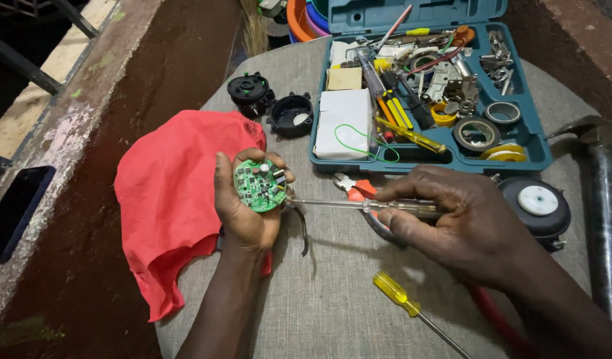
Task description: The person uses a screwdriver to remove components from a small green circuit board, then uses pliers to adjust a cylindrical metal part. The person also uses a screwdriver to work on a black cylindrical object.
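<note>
- The view looks down on a round table covered in grey cloth [332, 292], with two bare hands at work over it.
- The left hand [243, 209] is curled around a small round green circuit board [259, 185], fingers pressed on its rim, holding it face up just above the table beside a crumpled red cloth [169, 193].
- The right hand [452, 223] is closed around the clear handle of a screwdriver [359, 205]; its thin metal shaft lies level and the tip meets the right edge of the board.
- A dark wire [304, 233] hangs down from the board toward the table.
- The board is already out of its casing: two round black housing parts [272, 103] lie apart on the table, behind the red cloth.
- Judging from this, taking apart looks done and the work on the board itself is under way; nothing looks put back together.
- An open teal tool case [532, 143], crowded with small tools and tape rolls, sits behind the hands.
- Orange-handled pliers [356, 188] lie under the shaft, and a yellow-handled screwdriver [402, 299] lies untouched nearer the viewer.
- A black wheel with a white hub [538, 203] sits right of the right hand.
</note>
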